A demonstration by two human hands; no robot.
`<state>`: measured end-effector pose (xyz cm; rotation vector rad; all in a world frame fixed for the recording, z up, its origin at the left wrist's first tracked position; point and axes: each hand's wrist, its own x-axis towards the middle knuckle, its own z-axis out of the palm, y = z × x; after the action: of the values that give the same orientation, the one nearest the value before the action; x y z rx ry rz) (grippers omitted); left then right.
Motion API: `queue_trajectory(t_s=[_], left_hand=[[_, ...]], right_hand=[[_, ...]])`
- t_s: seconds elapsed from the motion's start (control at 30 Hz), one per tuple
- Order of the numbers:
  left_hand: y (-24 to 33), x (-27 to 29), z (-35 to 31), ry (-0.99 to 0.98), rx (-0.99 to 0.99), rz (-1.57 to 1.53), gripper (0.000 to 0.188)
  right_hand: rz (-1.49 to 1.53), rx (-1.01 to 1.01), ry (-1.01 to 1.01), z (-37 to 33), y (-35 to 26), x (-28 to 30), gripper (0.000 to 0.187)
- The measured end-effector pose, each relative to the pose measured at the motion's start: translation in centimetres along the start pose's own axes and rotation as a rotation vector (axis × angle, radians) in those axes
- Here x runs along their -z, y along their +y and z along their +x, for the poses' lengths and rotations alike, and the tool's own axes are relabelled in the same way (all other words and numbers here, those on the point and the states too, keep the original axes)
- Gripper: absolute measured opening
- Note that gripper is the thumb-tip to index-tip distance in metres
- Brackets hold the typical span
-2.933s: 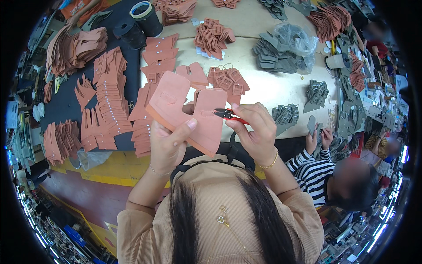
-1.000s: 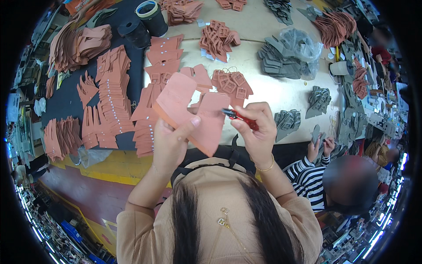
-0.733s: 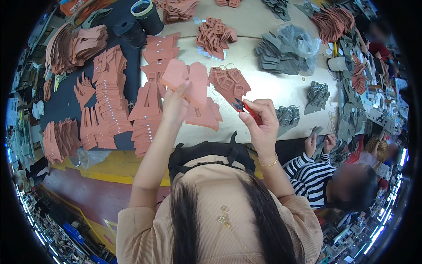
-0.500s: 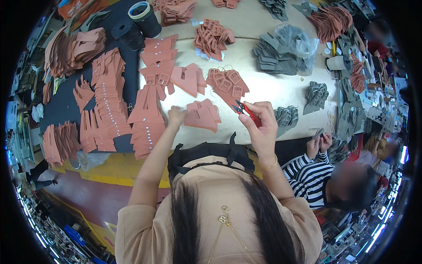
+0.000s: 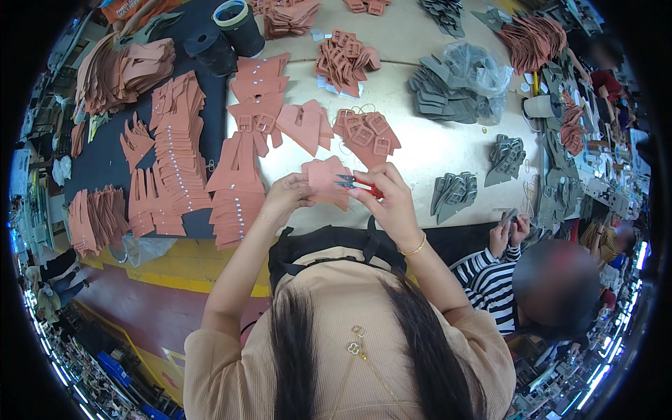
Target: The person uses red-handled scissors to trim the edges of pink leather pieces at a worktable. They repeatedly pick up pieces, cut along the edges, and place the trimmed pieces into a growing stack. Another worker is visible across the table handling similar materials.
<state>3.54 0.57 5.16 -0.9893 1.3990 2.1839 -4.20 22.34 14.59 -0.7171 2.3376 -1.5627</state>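
My left hand point(image 5: 287, 197) pinches the left edge of a flat salmon-coloured cut piece point(image 5: 322, 176), which looks like leather. Red-handled thread snips point(image 5: 345, 182) are in my right hand point(image 5: 389, 203), their dark pointed blades over the right part of that piece. Whether the blades touch it or a thread, I cannot tell. Just beyond lie a salmon strap bundle with covered buckles point(image 5: 369, 133) and a small stack of salmon pieces with slots point(image 5: 305, 126).
Long overlapping rows of salmon pieces point(image 5: 234, 185) run along the left. Black thread cones point(image 5: 238, 31) stand at the far left. Grey-green pieces point(image 5: 437, 91), a clear plastic bag point(image 5: 479, 73) and grey buckle straps point(image 5: 455, 194) lie right. A co-worker in striped sleeves point(image 5: 483, 276) handles a grey piece.
My left hand has taken hold of a salmon piece and lifted it. My right hand has moved left and down, bringing the snips from beside the buckle bundle to that piece.
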Motion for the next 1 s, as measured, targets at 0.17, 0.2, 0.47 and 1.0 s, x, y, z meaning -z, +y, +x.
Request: queue_trajectory(t_s=[0.17,0.2,0.47,1.0], left_hand=[[5.9,-2.7,-6.4,-0.173,-0.094,-0.115,0.025],[6.6,-3.1,-7.3,-0.188,-0.111,-0.117,0.025],[8.8,-4.7,-10.8,-0.289,-0.204,-0.147,0.026],[9.4,-5.3,-12.1,-0.404,-0.316,-0.306,0.021]], right_hand=[[-0.131,0.153,0.008,0.3,-1.2,0.0,0.032],[-0.137,0.172,0.029,0.3,-1.7,0.2,0.031],[-0.203,0.306,0.084,0.3,-5.1,1.4,0.034],[0.125,0.204,0.22,0.0,-5.5,1.4,0.029]])
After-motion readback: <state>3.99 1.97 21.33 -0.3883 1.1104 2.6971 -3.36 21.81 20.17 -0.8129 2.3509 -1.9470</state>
